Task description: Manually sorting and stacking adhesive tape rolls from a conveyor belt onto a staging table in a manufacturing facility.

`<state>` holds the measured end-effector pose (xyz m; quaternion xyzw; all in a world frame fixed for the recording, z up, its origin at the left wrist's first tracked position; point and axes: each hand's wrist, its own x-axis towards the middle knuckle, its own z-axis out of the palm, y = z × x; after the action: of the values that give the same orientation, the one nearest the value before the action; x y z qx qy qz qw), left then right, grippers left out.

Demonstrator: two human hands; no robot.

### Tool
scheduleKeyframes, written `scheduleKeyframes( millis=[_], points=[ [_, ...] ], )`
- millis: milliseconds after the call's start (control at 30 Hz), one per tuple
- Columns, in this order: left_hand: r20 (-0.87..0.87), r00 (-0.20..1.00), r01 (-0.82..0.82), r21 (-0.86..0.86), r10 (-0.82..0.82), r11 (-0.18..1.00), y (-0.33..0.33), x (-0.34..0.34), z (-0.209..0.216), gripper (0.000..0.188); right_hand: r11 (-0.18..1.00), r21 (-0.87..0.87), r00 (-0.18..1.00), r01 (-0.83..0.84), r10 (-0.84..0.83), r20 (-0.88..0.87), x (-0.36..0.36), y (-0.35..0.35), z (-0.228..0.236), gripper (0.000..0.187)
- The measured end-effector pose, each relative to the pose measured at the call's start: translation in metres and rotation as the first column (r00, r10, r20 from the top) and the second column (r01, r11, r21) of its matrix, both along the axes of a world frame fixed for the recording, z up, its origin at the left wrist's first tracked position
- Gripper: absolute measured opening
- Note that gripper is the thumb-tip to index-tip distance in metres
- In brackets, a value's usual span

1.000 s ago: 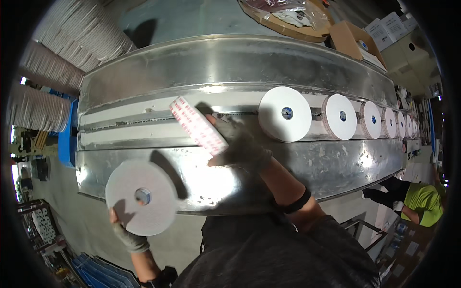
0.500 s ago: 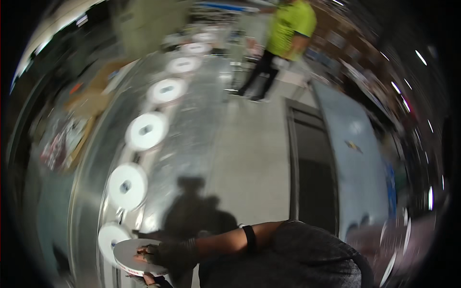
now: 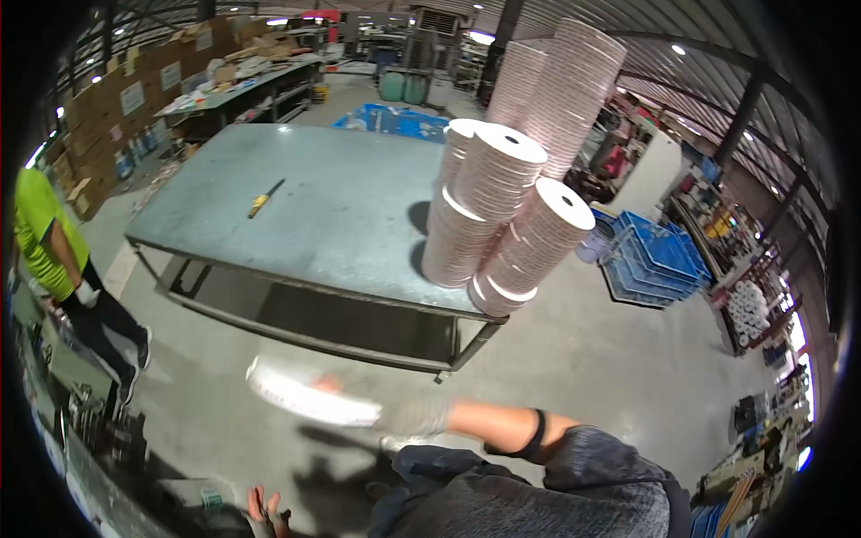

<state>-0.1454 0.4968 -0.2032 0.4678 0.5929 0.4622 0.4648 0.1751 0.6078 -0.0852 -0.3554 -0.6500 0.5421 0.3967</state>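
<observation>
My right hand (image 3: 413,417), in a grey fingerless-looking glove, grips a white round disc (image 3: 300,396) held out in front of me. Motion smears the disc, and it shows nearly edge-on, with faint print along its rim. Fingertips show at its upper edge. Down at the lower left, my left hand (image 3: 265,511) is off the disc, its bare fingers spread and holding nothing. Beyond the disc stands a grey-topped metal table (image 3: 332,193). Stacks of similar white discs with pinkish banded sides (image 3: 498,166) rise at its right end.
A yellow-handled knife (image 3: 261,202) lies on the table. Blue crates (image 3: 655,260) stand on the floor to the right. A co-worker in a bright yellow-green shirt (image 3: 45,224) is at the far left. Machinery (image 3: 108,439) borders the lower left.
My view has swung right, from the conveyor line of white discs to the table. The disc both hands were touching has come along in my right hand; my left hand has let go.
</observation>
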Motion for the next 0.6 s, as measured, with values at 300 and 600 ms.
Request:
scheduleKeyframes(
  millis=[300,600],
  points=[
    [0.194,0.912,0.359,0.045,-0.361,0.932,0.190,0.160,-0.007,0.060,0.263,0.945,-0.073,0.192,-0.957,0.281,0.268,0.035,0.148,0.060],
    [0.315,0.767,0.607,-0.076,-0.559,0.791,0.451,0.464,-0.072,0.075,0.517,0.835,-0.388,0.189,-0.742,0.547,0.373,0.213,0.146,0.092]
  ],
)
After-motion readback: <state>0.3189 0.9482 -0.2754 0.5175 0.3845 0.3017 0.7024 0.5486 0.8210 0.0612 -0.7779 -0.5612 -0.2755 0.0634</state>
